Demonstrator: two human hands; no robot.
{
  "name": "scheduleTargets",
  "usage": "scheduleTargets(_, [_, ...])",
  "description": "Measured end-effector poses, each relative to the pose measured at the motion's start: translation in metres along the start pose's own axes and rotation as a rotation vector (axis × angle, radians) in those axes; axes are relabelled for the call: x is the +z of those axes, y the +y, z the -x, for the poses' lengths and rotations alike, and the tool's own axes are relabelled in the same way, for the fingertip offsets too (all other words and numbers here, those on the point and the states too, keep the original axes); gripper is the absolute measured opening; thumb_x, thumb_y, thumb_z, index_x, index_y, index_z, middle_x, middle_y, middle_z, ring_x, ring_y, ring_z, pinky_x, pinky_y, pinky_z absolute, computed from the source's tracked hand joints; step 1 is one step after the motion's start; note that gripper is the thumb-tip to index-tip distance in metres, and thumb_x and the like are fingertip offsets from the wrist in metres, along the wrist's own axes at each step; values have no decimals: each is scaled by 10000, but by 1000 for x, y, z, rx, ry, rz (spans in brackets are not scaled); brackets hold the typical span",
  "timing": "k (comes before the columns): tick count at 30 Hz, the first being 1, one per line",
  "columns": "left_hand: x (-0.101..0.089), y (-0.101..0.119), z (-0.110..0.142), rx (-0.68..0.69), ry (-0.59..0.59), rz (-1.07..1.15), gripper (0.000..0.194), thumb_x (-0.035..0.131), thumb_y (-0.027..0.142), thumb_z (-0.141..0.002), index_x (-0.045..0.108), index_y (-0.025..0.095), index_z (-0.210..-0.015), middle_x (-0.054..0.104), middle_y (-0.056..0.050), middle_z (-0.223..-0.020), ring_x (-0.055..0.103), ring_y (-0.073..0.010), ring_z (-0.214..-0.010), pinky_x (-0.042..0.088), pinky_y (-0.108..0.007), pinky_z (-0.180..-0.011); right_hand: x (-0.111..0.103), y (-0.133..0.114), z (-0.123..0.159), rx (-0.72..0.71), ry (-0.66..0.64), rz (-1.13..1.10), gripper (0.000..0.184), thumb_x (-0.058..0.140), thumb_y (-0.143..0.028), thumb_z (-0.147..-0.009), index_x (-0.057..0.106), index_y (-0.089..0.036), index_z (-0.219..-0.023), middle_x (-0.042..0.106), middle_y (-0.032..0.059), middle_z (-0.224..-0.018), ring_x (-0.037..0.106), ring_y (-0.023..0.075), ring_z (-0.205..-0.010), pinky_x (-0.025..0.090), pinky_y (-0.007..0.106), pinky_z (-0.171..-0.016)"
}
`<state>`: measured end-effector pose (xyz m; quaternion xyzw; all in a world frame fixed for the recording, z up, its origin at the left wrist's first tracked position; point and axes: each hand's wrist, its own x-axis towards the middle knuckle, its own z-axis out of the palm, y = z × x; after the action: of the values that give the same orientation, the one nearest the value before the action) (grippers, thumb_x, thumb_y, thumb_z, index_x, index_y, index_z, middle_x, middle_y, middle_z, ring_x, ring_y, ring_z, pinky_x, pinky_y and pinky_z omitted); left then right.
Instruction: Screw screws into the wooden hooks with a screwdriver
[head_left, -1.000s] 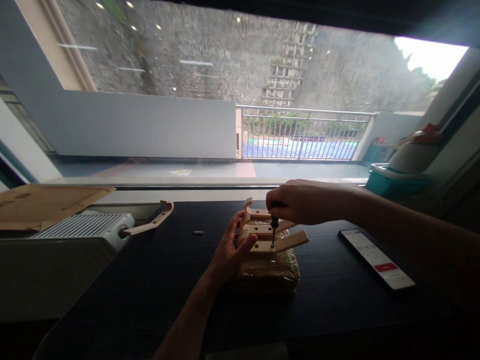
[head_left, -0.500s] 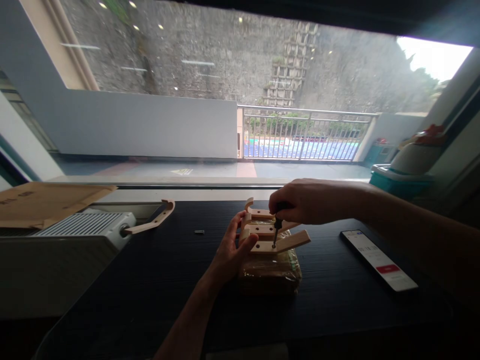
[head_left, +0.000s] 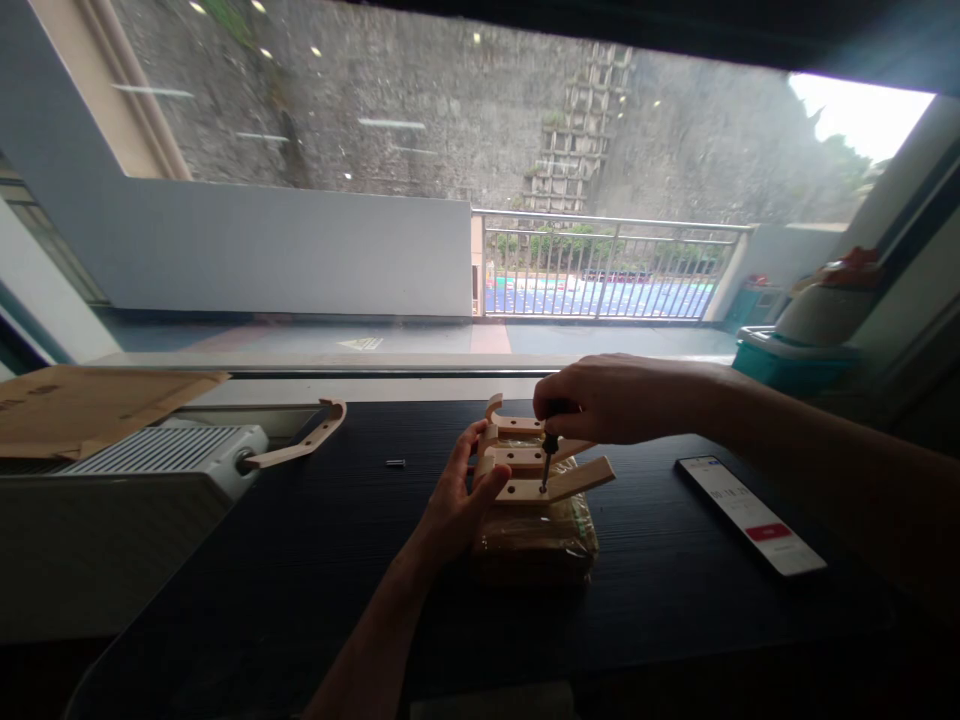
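Observation:
My right hand [head_left: 581, 395] is wrapped round the dark handle of a screwdriver [head_left: 549, 450]. The screwdriver's shaft points down, its tip at a hole in the nearest of three pale wooden hook pieces [head_left: 525, 491]. These pieces lie side by side, each with drilled holes and a curled left end. My left hand [head_left: 457, 500] grips their left ends, thumb over the nearest one; part of the ends is hidden behind the fingers. Under the wood sits a brown package [head_left: 536, 545] in clear plastic wrap.
A screw [head_left: 395, 463] lies on the black table [head_left: 322, 540]. Another wooden hook piece [head_left: 304, 445] rests at the left, by a white radiator [head_left: 172, 450] with a cardboard sheet [head_left: 97, 405] on it. A phone [head_left: 752, 515] lies right. A window stands behind.
The whole view has shifted slightly. Both hands keep their grips, and the screwdriver tip stays at the same hole in the nearest wooden piece.

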<state>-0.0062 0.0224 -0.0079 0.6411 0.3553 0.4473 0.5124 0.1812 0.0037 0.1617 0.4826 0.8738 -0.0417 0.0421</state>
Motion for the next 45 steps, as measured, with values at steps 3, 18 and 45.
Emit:
scheduleTargets(3, [0,-1,0,4,-7,-3,641,580,453,-802,320,265,-1357,452,-105,-1349,563,-283,-1083,524,-369,-817,-3,-2,1,-29,-25,-10,229,442,-300,-835,648,-212,-884,637,15,-743,491,112,-599,292,255,-541])
scheduleTargets(18, [1,2,0,-10,-20,50,670,583,469,-792,306,247,-1360,448,-123,-1354,563,-295,-1086,538,-376,-798,5,5,-3,36,13,-14,306,427,-423,-850,635,-199,-859,626,17,-717,483,106,-551,291,255,-507])
scheduleTargets(45, [2,2,1,-4,-42,20,677,621,353,-781,281,266,-1359,458,-112,-1333,575,-260,-1063,542,-333,-785,21,1,-4,27,79,-38,292,417,-382,-852,615,-167,-847,614,30,-686,464,96,-531,285,236,-487])
